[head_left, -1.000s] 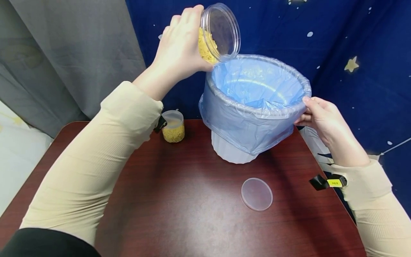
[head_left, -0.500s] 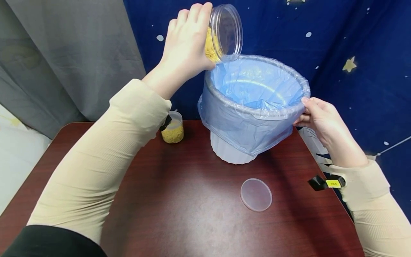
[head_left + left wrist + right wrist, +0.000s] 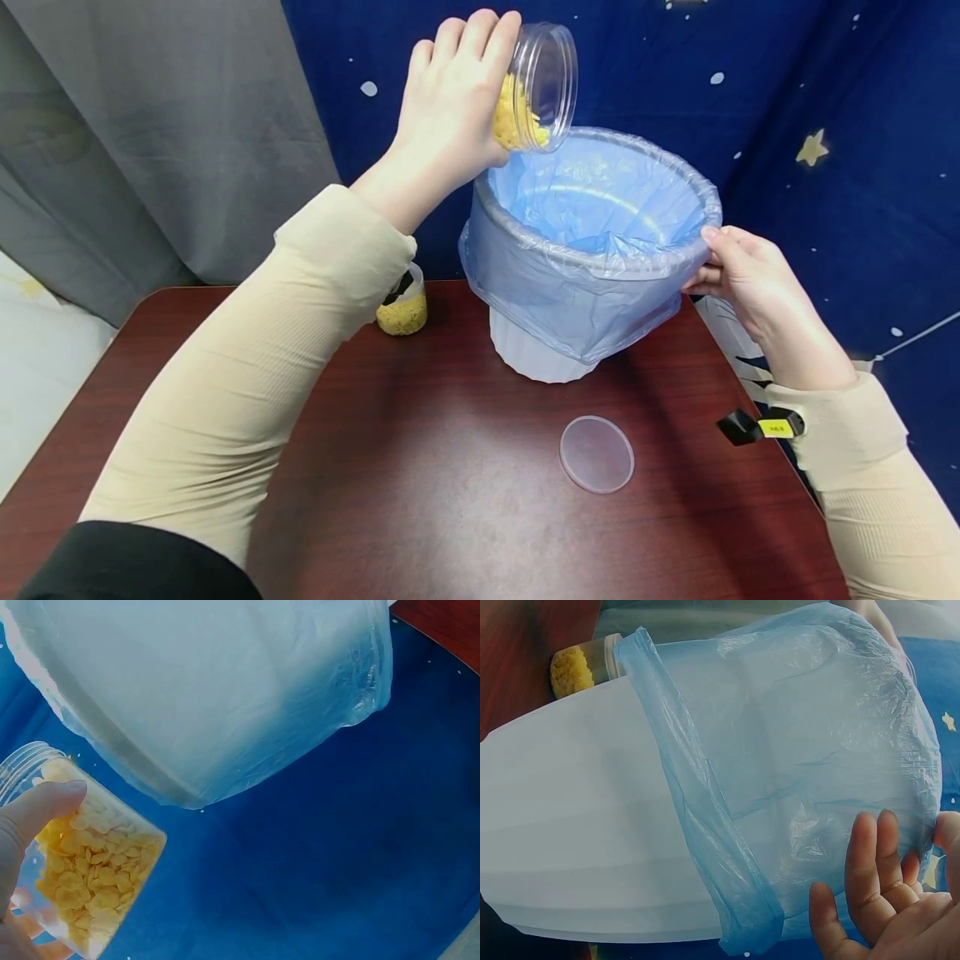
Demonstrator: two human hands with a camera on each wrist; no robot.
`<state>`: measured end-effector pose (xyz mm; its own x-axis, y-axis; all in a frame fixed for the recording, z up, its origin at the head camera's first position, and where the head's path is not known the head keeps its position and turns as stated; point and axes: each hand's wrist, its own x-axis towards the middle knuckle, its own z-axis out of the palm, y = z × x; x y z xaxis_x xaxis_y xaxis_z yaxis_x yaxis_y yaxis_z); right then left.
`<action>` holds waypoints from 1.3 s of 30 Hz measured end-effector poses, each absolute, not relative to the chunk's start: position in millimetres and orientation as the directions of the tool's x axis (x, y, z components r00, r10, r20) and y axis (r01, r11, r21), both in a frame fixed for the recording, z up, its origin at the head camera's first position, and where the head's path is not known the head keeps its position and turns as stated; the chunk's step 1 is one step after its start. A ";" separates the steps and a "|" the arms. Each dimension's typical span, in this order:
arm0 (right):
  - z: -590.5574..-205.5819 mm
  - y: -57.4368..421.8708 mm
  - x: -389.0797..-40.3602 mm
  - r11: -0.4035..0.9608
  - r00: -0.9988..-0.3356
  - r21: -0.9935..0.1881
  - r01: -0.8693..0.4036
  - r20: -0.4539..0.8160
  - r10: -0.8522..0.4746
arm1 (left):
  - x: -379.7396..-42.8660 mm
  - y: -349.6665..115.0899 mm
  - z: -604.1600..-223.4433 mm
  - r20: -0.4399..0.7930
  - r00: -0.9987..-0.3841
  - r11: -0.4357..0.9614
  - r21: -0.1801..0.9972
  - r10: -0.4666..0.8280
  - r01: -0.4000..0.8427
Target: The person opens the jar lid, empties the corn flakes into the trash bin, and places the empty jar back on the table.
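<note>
My left hand (image 3: 453,108) grips a clear plastic jar (image 3: 553,71) tipped on its side, its open mouth facing right over the left rim of a trash bin (image 3: 534,346). Yellow flakes (image 3: 97,877) lie along the jar's lower side, near the mouth. A blue plastic bag (image 3: 577,292) lines the white bin and folds down over its outside. At the bin's right rim, my right hand (image 3: 753,279) pinches the edge, thumb on top and fingers against the bag below. In the right wrist view those fingers (image 3: 866,877) are spread along the bag.
A second jar (image 3: 403,317) of yellow flakes stands at the table's back edge, partly behind the left sleeve. A round clear lid (image 3: 597,454) lies flat on the dark red table (image 3: 420,500). Blue curtain (image 3: 825,100) hangs behind.
My left hand has carried the jar rightward and slightly down, nearer over the bin's opening. The flakes have slid toward the jar's mouth. My right hand keeps its place on the rim.
</note>
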<state>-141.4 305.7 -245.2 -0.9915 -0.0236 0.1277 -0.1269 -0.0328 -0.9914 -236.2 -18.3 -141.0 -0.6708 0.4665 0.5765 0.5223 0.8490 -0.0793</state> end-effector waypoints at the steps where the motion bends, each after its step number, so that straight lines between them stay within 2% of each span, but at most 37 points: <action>1: -245.2 305.6 -141.4 -0.032 -0.991 -0.991 -0.128 0.129 -0.024 | -236.5 -18.1 -141.6 0.578 -0.667 0.848 -0.085 0.470 0.524; 10: -244.7 305.0 -141.8 -0.037 -0.991 -0.991 -0.127 0.128 -0.034 | -237.2 -14.3 -148.0 0.608 -0.607 0.825 -0.151 0.512 0.545; 20: -244.4 304.4 -143.2 -0.047 -0.992 -0.992 -0.120 0.122 -0.037 | -237.5 -6.5 -149.9 0.573 -0.620 0.827 -0.210 0.536 0.521; 34: -245.1 306.5 -142.4 -0.051 -0.992 -0.992 -0.119 0.122 -0.038 | -237.8 1.4 -157.5 0.599 -0.560 0.804 -0.274 0.572 0.528; 39: -245.7 306.6 -142.0 -0.074 -0.990 -0.989 -0.125 0.129 -0.054 | -236.8 2.2 -160.1 0.594 -0.558 0.800 -0.285 0.579 0.527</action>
